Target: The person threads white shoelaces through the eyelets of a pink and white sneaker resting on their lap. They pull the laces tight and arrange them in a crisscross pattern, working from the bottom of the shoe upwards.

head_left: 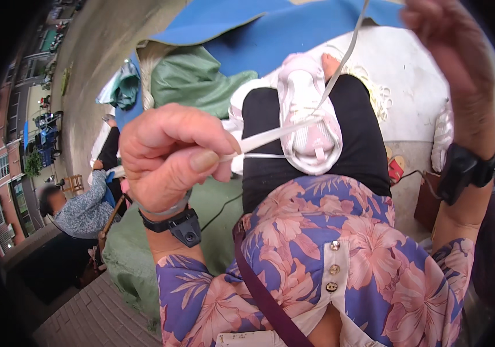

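A white and pale pink sneaker (315,130) lies on my lap, across my black trousers, with its heel end toward me. My left hand (172,153) pinches a flat white shoelace (273,135) between thumb and fingers, pulled out to the left of the shoe. Another length of lace rises from the sneaker's eyelets and leaves the picture at the top. My right hand (452,49) is lifted high at the upper right, smeared by motion, its fingertips partly cut off. Whether it holds the lace is hidden.
Loose cream laces (379,98) lie beyond my right knee. More white shoes (441,136) stand at the right, near a red sandal (396,168). Green cloth (195,75) and a blue sheet (218,43) spread ahead. A person (82,211) sits at the left.
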`<state>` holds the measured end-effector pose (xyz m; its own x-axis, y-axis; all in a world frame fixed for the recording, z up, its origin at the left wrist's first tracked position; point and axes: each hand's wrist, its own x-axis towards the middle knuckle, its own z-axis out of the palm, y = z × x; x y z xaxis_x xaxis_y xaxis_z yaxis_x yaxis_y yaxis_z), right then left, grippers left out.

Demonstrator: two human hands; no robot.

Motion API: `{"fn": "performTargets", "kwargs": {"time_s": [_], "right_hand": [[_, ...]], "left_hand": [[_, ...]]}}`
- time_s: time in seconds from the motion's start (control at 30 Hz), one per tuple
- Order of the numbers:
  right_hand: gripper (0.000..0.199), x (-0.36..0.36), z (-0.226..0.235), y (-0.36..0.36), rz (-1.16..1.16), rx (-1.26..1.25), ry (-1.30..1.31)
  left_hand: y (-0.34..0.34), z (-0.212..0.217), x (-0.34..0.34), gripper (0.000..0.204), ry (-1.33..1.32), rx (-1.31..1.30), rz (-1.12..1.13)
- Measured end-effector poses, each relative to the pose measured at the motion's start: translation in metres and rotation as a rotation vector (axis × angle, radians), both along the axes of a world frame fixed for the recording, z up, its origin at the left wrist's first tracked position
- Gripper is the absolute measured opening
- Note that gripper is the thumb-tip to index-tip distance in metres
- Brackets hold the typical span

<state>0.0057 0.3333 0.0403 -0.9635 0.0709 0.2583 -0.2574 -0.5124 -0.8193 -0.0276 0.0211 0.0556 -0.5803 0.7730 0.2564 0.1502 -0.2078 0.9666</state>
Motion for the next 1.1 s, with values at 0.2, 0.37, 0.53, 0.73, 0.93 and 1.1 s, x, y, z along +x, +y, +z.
{"fn": "performTargets", "kwargs": {"time_s": [0.2,0.37,0.53,0.73,0.93,1.1], "right_hand": [[0.034,-0.012,-0.012,-0.069,0.229,0.118,-0.131],[0.035,-0.004,0.002,-0.084,0.475,0.209,-0.073],[0.026,-0.006,0.025,-0.075,0.528,0.149,-0.021],[0.021,-0.020,0.043,-0.060,0.373,0.013,0.035],[0.025,-0.023,0.042,-0.041,0.340,0.004,0.013],[0.027,-0.020,0.039,-0.028,0.293,0.041,0.015]], "left_hand": [[0.034,0.031,-0.007,0.014,0.043,-0.011,0.089],[0.041,0.055,-0.023,0.021,0.126,-0.022,0.199],[0.044,0.046,-0.038,0.019,0.058,-0.046,0.195],[0.066,-0.002,-0.064,0.024,0.276,-0.217,0.435],[0.088,0.006,-0.056,0.043,-0.126,-0.039,0.128],[0.101,0.024,-0.049,0.035,-0.393,0.039,-0.086]]}}
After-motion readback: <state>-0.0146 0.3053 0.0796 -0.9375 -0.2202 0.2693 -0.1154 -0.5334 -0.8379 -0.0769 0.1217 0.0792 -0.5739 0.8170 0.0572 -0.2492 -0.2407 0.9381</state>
